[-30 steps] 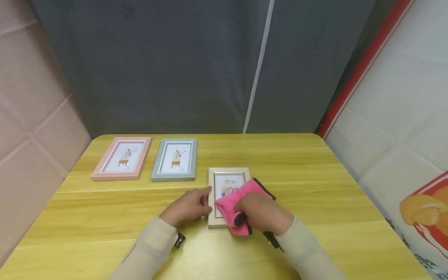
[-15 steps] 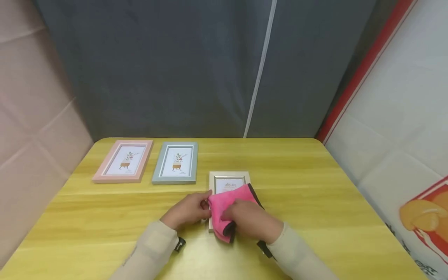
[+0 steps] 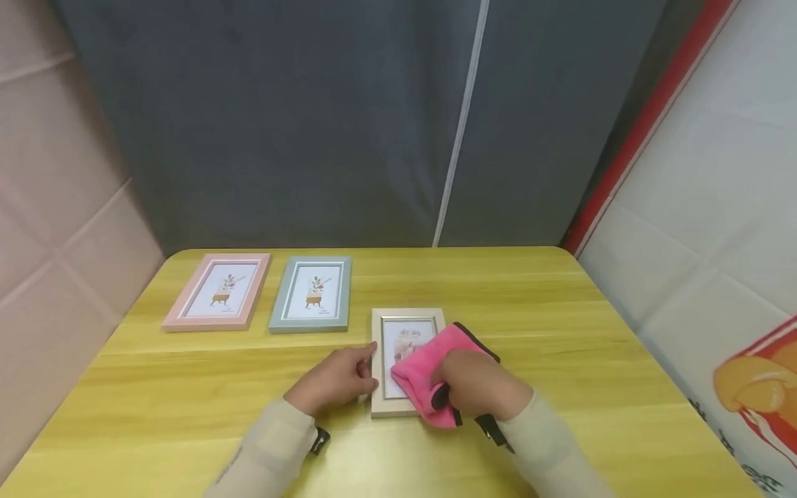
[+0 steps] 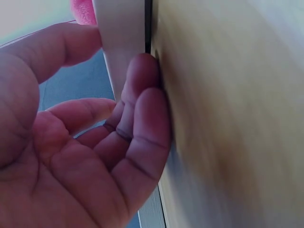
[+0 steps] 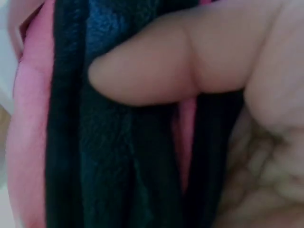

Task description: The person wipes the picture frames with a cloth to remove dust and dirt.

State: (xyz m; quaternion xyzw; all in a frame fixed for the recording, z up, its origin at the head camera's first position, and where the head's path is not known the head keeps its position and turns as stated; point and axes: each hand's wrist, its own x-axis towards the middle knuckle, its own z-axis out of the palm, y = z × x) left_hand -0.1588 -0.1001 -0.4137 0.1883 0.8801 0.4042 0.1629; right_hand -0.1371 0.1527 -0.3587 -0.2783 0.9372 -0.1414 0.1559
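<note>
A cream picture frame (image 3: 376, 398) lies face up on the table, a printed card behind its pane. My left hand (image 3: 336, 377) holds its left edge, fingertips and thumb against the side; in the left wrist view the curled fingers (image 4: 149, 118) sit low at the border close to the tabletop. Bunched in my right hand (image 3: 479, 380) is a pink cleaning cloth (image 3: 429, 353) with dark trim, which covers the frame's lower right part. The right wrist view shows a digit pressed over the cloth's dark folds (image 5: 104, 142).
On the wooden table (image 3: 529, 297), a pink picture frame (image 3: 245, 311) and a blue-grey one (image 3: 342, 297) lie at the back left. A dark curtain (image 3: 280, 124) hangs behind the table, and pale panels rise on both sides.
The cloth in my right hand swept left across the frame to its left border, then came back to the right, uncovering the card's middle. My left hand stays at the frame's left edge.
</note>
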